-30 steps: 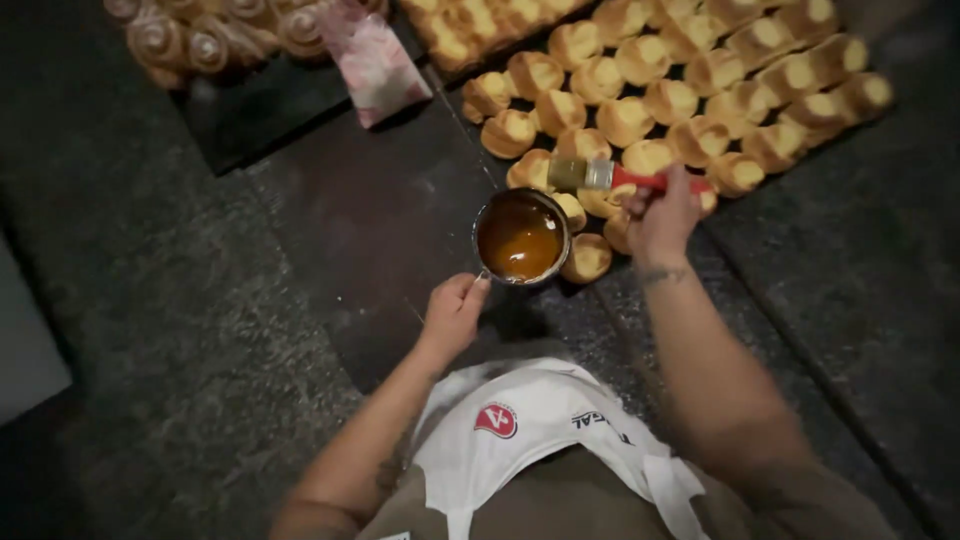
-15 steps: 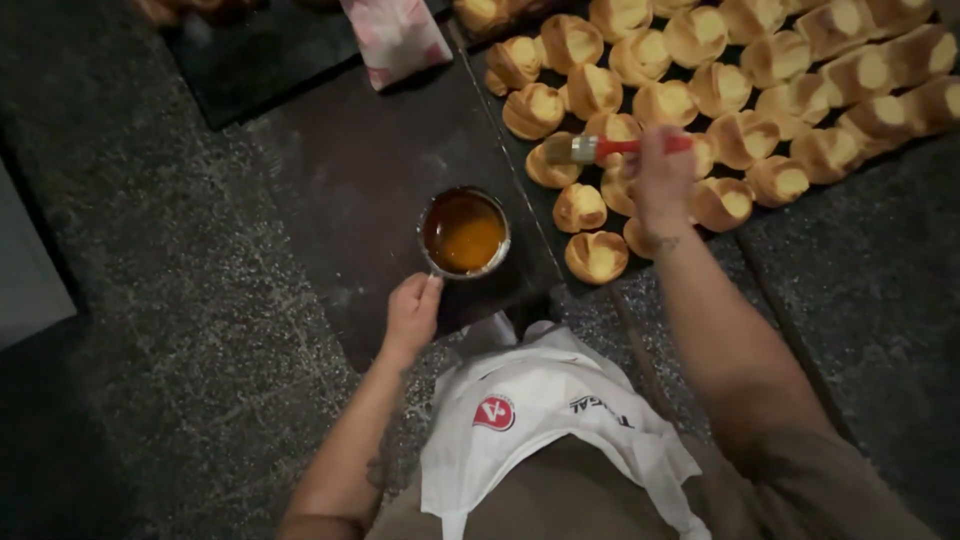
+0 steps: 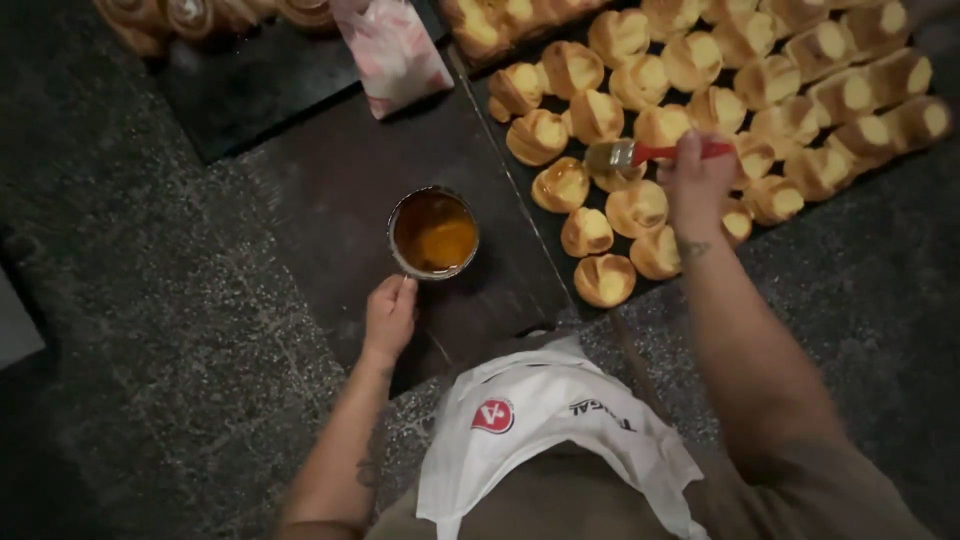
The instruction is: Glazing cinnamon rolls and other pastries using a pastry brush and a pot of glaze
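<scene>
Over the near buns [image 3: 600,215], your right hand [image 3: 697,180] is gripping the brush [image 3: 640,153], glazing them. Your left hand [image 3: 388,315] is resting loosely curled against the pot [image 3: 433,233]; the far rows are looking unglazed.

Bare-armed person in a white apron

The white apron [image 3: 550,440] bears a round red emblem over an olive-brown shirt [image 3: 800,500]; both forearms carry small dark tattoos.

A pink-and-white patterned packet [image 3: 392,52] is lying at the top, between two dark trays. A round red-and-white badge [image 3: 493,416] is showing on the white apron [image 3: 560,440], beside dark lettering.
</scene>
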